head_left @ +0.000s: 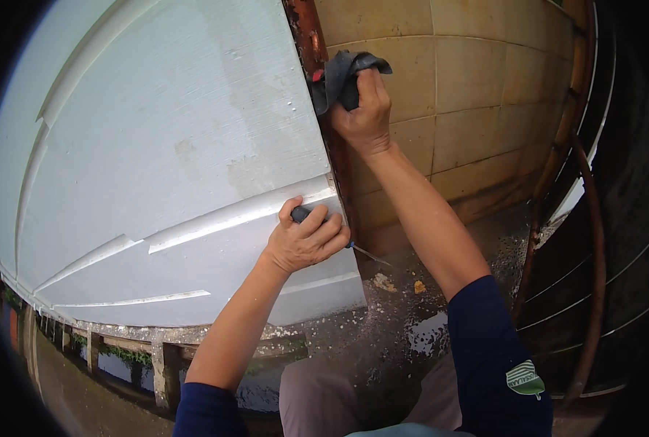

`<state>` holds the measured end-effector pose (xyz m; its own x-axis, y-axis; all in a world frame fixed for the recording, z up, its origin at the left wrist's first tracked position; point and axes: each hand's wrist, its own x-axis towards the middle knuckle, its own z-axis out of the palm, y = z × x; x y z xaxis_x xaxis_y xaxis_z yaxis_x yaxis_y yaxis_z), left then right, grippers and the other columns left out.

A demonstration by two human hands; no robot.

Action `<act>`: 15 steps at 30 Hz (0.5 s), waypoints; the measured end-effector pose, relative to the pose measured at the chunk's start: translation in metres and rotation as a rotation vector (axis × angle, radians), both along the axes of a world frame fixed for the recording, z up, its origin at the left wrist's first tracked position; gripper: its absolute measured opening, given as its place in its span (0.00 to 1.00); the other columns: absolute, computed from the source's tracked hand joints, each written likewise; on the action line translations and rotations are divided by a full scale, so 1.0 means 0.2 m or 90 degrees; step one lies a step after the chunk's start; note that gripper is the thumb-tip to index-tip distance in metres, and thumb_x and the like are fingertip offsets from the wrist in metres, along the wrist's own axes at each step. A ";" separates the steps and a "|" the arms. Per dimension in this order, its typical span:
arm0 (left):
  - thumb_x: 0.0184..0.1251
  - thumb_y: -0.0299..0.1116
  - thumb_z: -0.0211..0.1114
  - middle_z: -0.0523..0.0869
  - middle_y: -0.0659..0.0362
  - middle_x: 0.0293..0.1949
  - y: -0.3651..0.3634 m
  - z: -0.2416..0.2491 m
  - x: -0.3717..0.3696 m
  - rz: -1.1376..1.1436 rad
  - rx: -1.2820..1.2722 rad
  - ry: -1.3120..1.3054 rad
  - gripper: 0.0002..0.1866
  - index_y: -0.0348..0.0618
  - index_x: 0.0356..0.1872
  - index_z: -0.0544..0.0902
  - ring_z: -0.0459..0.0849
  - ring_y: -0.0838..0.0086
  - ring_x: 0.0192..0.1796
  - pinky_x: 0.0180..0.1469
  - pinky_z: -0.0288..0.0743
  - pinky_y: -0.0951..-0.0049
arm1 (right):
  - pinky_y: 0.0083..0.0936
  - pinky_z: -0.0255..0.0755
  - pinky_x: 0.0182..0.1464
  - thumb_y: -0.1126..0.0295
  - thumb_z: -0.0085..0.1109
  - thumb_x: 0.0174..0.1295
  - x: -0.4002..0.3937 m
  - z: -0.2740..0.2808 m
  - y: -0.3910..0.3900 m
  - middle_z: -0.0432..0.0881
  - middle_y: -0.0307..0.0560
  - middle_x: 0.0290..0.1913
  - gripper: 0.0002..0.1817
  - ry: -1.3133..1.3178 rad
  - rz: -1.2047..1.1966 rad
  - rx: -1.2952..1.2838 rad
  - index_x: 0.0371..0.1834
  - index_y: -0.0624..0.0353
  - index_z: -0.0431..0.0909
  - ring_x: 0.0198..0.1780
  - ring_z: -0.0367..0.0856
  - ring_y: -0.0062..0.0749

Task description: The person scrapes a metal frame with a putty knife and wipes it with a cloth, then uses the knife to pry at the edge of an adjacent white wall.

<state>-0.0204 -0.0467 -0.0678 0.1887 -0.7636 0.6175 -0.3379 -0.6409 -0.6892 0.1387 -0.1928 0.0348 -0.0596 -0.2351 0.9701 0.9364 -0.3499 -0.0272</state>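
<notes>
My left hand (304, 239) is closed around the dark handle of a screwdriver (300, 214), in front of the white panel (186, 131) near its lower right corner. The tool's thin metal shaft sticks out past my little finger, pointing down to the right. Higher up, my right hand (367, 120) grips a crumpled dark grey cloth (335, 81). That cloth lies against the reddish-brown metal post (308, 33) beside the panel's right edge. My fingers hide part of the cloth, and a small red spot shows at its left side.
Tan tiles (470, 73) cover the wall right of the post. A rusty curved pipe (595, 255) runs down the far right. Below is a wet, speckled floor (390, 320) with small yellowish bits. Concrete railing posts (160, 371) stand at the lower left.
</notes>
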 end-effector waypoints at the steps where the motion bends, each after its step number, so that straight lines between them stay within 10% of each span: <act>1: 0.52 0.39 0.66 0.78 0.72 0.40 0.00 0.01 0.00 0.001 0.001 -0.001 0.08 0.66 0.33 0.78 0.76 0.75 0.48 0.61 0.61 0.46 | 0.43 0.73 0.38 0.72 0.66 0.45 -0.02 0.10 0.00 0.78 0.52 0.33 0.14 -0.035 -0.044 -0.008 0.37 0.59 0.77 0.35 0.79 0.54; 15: 0.53 0.39 0.65 0.78 0.72 0.39 -0.03 0.01 0.00 0.002 -0.020 -0.024 0.06 0.65 0.32 0.78 0.76 0.76 0.49 0.63 0.59 0.47 | 0.34 0.78 0.35 0.70 0.67 0.49 -0.01 0.17 0.03 0.84 0.44 0.36 0.07 -0.027 -0.027 -0.068 0.31 0.52 0.83 0.34 0.84 0.45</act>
